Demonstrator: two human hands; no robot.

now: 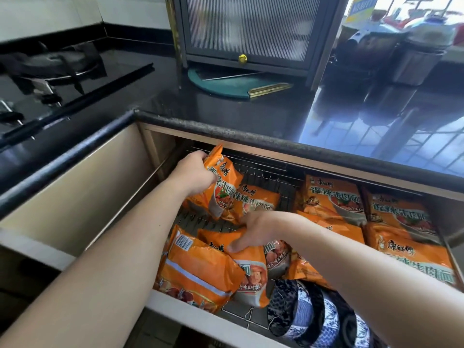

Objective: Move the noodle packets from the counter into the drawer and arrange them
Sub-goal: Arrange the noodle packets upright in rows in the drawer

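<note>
The pulled-out drawer has a wire rack floor and holds several orange noodle packets. My left hand grips one packet by its left edge and holds it upright at the drawer's back left. My right hand presses down on another packet lying in the front middle, thumb on its top edge. A further packet lies between my two hands. One packet lies face down at the front left. More packets are laid flat along the right side.
Blue-and-white patterned bowls stand on edge at the drawer's front right. The black counter above carries a ribbed-glass cabinet, a green board and pots at the far right. A gas hob lies to the left.
</note>
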